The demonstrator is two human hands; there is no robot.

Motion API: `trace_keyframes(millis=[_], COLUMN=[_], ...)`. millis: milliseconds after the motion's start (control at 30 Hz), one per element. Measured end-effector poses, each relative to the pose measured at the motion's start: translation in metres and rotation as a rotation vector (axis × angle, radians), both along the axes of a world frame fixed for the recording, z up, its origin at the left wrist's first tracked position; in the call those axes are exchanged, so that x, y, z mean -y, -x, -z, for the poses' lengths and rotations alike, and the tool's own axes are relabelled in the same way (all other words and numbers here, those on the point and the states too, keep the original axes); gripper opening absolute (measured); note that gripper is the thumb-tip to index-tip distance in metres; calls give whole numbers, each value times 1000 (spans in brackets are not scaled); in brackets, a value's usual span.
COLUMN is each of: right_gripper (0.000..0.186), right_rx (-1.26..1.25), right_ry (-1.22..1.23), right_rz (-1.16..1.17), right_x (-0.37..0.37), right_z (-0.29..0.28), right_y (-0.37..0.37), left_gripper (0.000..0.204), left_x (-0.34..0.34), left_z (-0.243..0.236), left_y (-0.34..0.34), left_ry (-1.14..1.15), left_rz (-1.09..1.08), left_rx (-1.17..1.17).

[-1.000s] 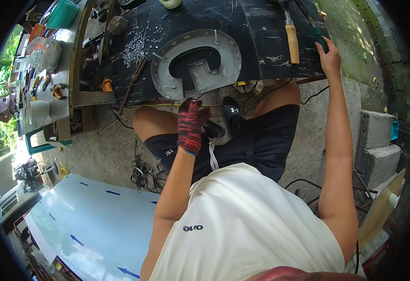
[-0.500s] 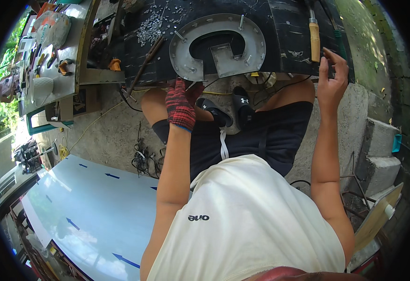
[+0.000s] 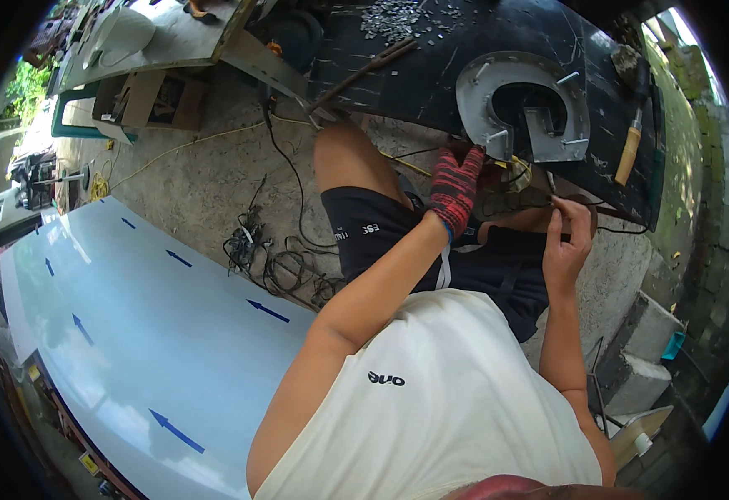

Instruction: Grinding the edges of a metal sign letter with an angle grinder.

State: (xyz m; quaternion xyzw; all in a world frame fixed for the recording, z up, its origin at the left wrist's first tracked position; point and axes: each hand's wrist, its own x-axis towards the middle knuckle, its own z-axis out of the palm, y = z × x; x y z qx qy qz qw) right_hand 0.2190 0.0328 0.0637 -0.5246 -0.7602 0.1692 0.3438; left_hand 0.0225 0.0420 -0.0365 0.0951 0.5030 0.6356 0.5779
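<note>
Nearest is the person's white shirt point(image 3: 431, 400), then the dark shorts point(image 3: 373, 229), with a pale blue sheet point(image 3: 147, 325) printed with arrows to the left. The bare right hand point(image 3: 568, 242) is raised just short of the table edge, thumb and forefinger brought close together; whether they pinch anything, I cannot tell. The left hand point(image 3: 453, 190), in a red-and-black glove, has its fingertips at the near left end of the metal form point(image 3: 471, 96); whether it grips or merely touches is hidden. This form lies flat at the near edge of the black table point(image 3: 431, 92), curved back pointing away, opening toward the person, long axis left to right, roughly along that edge. Pegs stand up from it. Right of it lies a wooden-handled tool point(image 3: 628, 154); farther off, left, are a brown bar point(image 3: 364, 75) and metal scraps point(image 3: 393, 21).
</note>
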Motion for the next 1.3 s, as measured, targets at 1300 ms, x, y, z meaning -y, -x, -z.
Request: trace_keyframes(millis=[1300], right_gripper=[25], right_rx=[680], right_ry=[194], right_rz=[-86], right_x=[-34], right_z=[98], right_y=[-77], left_gripper=[48], left_x=[120], left_z=[112], left_y=[415], left_ry=[378], left_rz=[-351], left_rx=[-74])
